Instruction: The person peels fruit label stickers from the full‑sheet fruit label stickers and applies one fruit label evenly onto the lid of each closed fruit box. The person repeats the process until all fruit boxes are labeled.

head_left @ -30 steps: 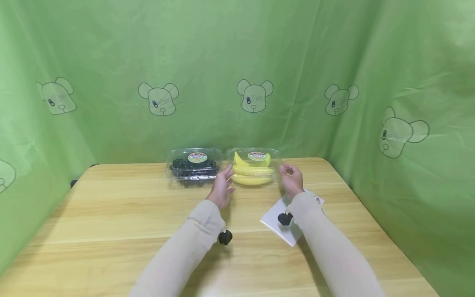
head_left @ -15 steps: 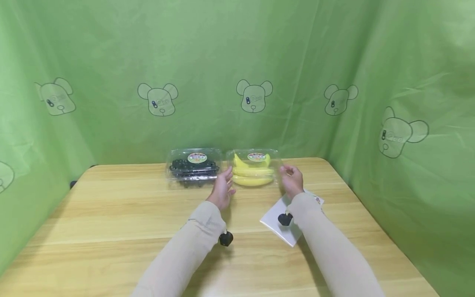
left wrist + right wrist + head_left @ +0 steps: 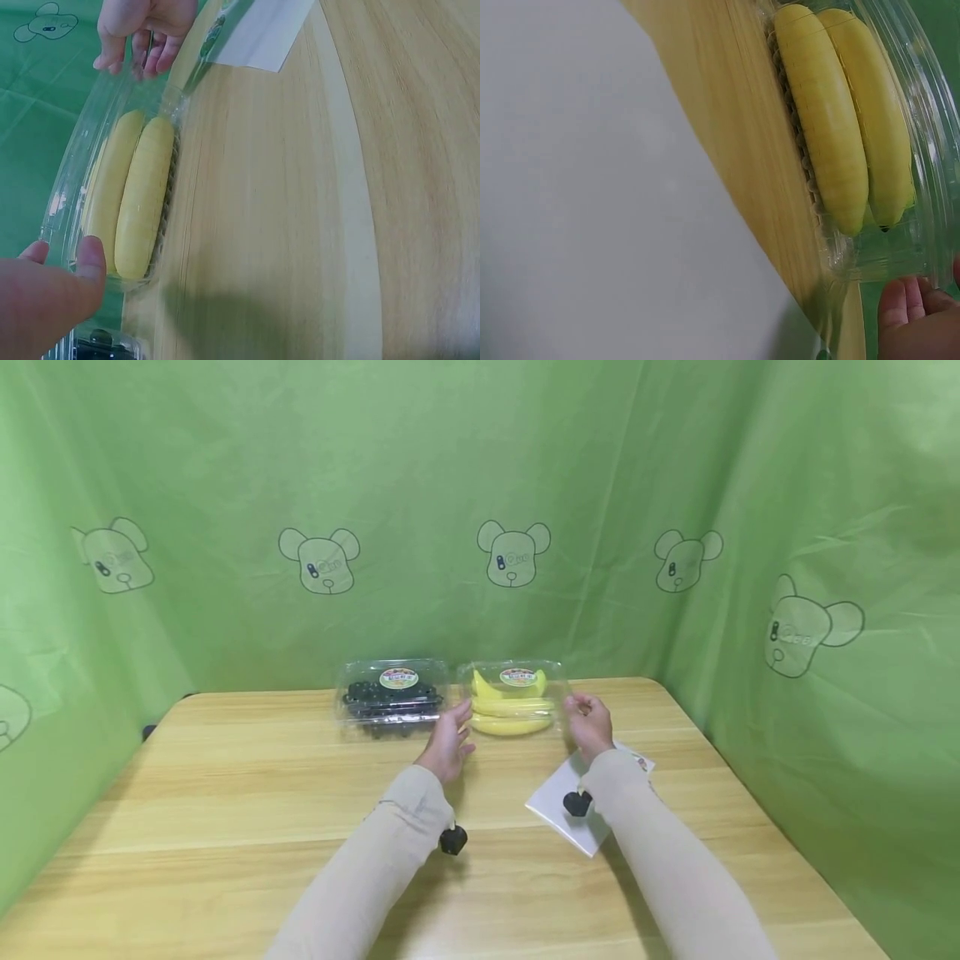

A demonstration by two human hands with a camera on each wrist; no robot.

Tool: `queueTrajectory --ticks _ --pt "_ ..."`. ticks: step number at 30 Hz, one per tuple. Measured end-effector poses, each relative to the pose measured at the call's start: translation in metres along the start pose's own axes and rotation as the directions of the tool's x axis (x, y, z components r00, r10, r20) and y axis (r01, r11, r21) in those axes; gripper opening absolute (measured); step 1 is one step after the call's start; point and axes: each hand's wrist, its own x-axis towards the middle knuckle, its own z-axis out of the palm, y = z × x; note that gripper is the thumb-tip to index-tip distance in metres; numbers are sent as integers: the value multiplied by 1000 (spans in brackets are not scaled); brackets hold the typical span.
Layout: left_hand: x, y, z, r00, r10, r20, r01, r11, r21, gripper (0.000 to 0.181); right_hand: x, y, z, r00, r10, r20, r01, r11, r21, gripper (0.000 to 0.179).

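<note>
A clear plastic clamshell box of bananas [image 3: 517, 720], with a round label on its lid, stands at the table's back. My left hand [image 3: 448, 742] is at the box's left end, fingers fairly straight along the side and thumb held apart. In the left wrist view the left thumb [image 3: 91, 262] overlaps the box's near corner. My right hand [image 3: 591, 723] is at the right end, its curled fingers and thumb pinching the box's edge. In the right wrist view its fingers [image 3: 907, 304] lie against the plastic rim; the contact is partly hidden.
Left of the bananas stands a second clear box with dark fruit, perhaps grapes [image 3: 393, 702], close to my left hand. A white sheet or booklet [image 3: 555, 806] lies under my right wrist. Green cloth [image 3: 420, 618] hangs behind and beside the wooden table [image 3: 247, 793].
Both hands stay at the ends of the banana box. The left fingertips shift very slightly, and the boxes remain in place.
</note>
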Motion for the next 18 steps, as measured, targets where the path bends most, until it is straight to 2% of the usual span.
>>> queueTrajectory --ticks 5,8,11,14,16,18 --pt "1 3 -3 1000 -13 -9 14 998 62 68 0 -6 -2 999 2 55 1 998 -59 50" --pt "-3 7 -6 999 -22 -41 29 985 168 66 -3 -11 -6 996 -11 83 24 988 -153 53" --pt "-11 10 -12 997 -21 -71 44 943 330 67 -11 -16 -11 994 -59 89 81 961 -265 56" --pt "-24 15 -20 998 12 -67 20 887 461 63 -22 -21 -14 985 -143 92 166 927 -338 55" --pt "-36 19 -25 997 44 -56 -9 858 513 53 -31 -24 -16 971 -212 107 236 903 -358 51" --pt "-48 22 -30 995 94 -40 -54 814 578 43 -44 -27 -21 951 -281 127 308 875 -374 46"
